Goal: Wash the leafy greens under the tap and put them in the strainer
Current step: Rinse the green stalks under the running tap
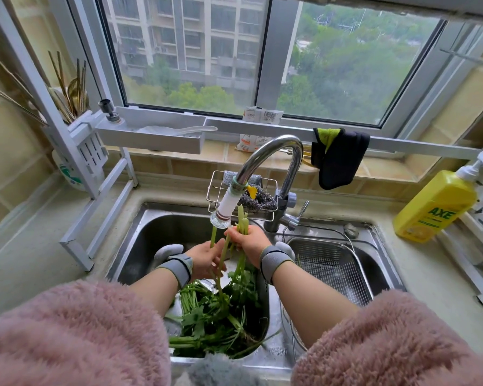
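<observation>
Several long-stemmed leafy greens are held upright under the tap nozzle, stems up and leaves hanging down. My right hand grips the upper stems just right of the nozzle. My left hand holds stems a little lower, to the left. More leafy greens lie piled in the left sink basin. The metal mesh strainer sits in the right basin and looks empty. Whether water is running I cannot tell.
A wire sponge rack hangs behind the tap. The tap lever sticks out to the right. A yellow dish soap bottle stands on the right counter. A white rack with chopsticks stands left. A dark cloth hangs from the rail.
</observation>
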`<action>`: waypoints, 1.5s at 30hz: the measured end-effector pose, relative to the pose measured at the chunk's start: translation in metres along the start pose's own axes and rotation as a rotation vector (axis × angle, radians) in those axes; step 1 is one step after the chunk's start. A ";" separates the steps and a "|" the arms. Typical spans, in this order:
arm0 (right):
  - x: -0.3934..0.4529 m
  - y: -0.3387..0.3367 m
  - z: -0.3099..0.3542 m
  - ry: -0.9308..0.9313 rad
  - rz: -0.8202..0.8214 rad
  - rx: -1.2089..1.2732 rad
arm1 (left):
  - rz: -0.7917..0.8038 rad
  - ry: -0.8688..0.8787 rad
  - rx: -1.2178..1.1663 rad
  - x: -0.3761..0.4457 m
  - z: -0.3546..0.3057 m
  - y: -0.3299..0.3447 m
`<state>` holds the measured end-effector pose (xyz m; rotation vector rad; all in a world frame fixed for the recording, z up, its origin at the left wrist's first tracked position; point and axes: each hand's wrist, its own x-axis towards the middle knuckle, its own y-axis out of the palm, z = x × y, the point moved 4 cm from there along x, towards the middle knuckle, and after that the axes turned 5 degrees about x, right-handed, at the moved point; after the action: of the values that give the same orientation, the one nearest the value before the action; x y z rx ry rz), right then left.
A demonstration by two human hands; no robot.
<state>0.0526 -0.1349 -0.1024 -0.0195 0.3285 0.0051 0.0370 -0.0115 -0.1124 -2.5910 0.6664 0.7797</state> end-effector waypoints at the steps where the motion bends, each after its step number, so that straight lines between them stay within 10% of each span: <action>1: 0.001 0.001 -0.002 0.012 0.004 0.015 | 0.018 -0.005 0.021 0.000 0.001 0.003; 21: -0.007 0.002 0.009 -0.025 0.082 -0.100 | 0.046 0.023 0.765 -0.001 -0.004 0.004; 28: -0.005 0.002 0.005 -0.021 0.097 -0.167 | -0.068 0.141 0.165 0.004 -0.010 -0.004; 45: 0.002 -0.007 -0.007 -0.012 0.101 -0.008 | -0.172 0.162 -0.007 0.006 -0.012 -0.007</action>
<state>0.0528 -0.1424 -0.1093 -0.0111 0.3171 0.1063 0.0500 -0.0125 -0.1049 -2.6947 0.4773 0.5243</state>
